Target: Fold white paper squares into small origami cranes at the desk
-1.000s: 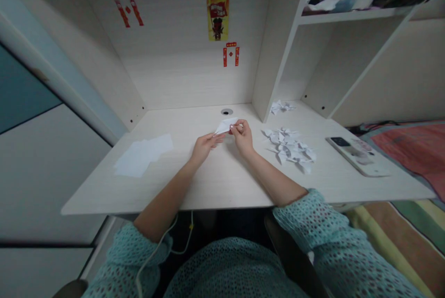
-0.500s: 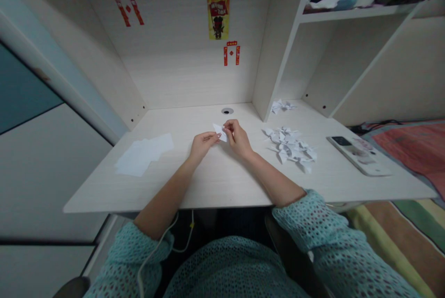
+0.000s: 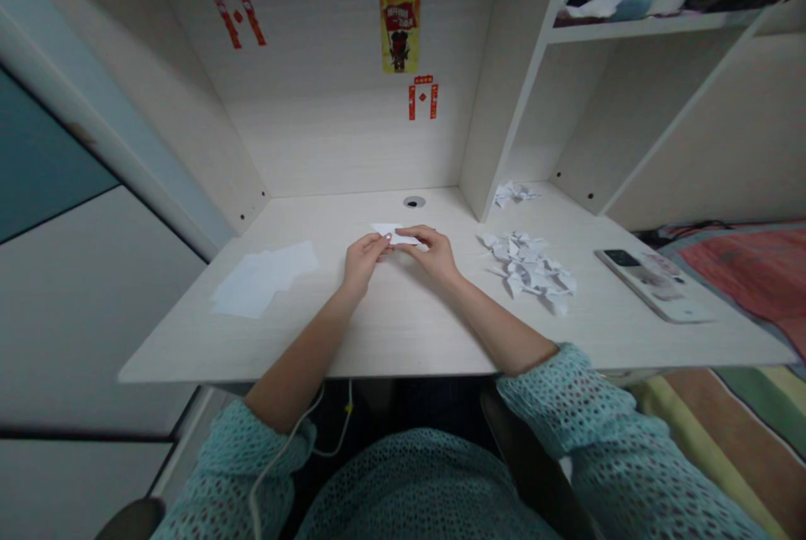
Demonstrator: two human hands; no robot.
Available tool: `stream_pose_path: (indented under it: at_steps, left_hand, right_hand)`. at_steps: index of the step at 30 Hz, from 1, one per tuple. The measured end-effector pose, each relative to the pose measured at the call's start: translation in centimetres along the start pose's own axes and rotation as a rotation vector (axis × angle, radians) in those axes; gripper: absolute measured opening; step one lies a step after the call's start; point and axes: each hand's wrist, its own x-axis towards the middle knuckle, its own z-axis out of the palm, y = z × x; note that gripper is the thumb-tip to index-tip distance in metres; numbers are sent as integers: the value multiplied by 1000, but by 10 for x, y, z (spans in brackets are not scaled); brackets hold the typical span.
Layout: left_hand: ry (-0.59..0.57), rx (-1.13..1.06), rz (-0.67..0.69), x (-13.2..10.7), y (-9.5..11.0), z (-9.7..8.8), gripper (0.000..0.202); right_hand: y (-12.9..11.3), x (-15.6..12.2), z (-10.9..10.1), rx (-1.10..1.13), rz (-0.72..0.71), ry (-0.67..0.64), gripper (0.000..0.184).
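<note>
Between my two hands, above the middle of the desk, is a small piece of folded white paper (image 3: 385,228). My left hand (image 3: 363,261) pinches its near side with thumb and fingers. My right hand (image 3: 434,252) grips its right end, thumb below and fingers above, hiding part of it. A spread of flat white paper sheets (image 3: 263,278) lies to the left of my hands. To the right sits a heap of small folded paper pieces (image 3: 527,267), with pointed ends sticking out.
A smaller cluster of folded papers (image 3: 516,193) lies behind the heap, beside the upright shelf panel (image 3: 513,78). A phone (image 3: 651,285) rests on the desk's right side. The round cable hole (image 3: 414,202) is at the back. A white cable (image 3: 277,456) hangs below the front edge.
The folded paper has turned from a steep tilt to nearly level. My right hand has shifted slightly down and right, its fingers now pointing left along the paper.
</note>
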Motion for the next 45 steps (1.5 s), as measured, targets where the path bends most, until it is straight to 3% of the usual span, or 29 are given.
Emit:
stream_pose_path:
  at_steps: [7,10,14,16,20,23,32,45]
  left_hand:
    - [22,-19,5,-2,0,1,44]
    - [9,-40,24,-4,0,2,62]
    - [-28,-32,152,-9,4,4,87]
    - [-44,-2,197,-11,5,5,81]
    - [-19,56,255,-9,4,4,43]
    - [-14,63,280,-7,2,3,30]
    - [-17,129,259,-4,-2,-1,26]
    - [36,143,302,-7,4,-4,20]
  right_hand:
    - [4,1,1,106,126,34,28]
    - [9,2,1,193,187,53,31]
    - [9,3,2,253,222,33,32]
    - [7,3,2,254,229,23,31]
    - [5,3,3,264,215,2,28]
    - [8,2,4,265,213,-8,26]
    - [13,1,3,199,260,17,27]
    - [11,2,1,284,312,49,20]
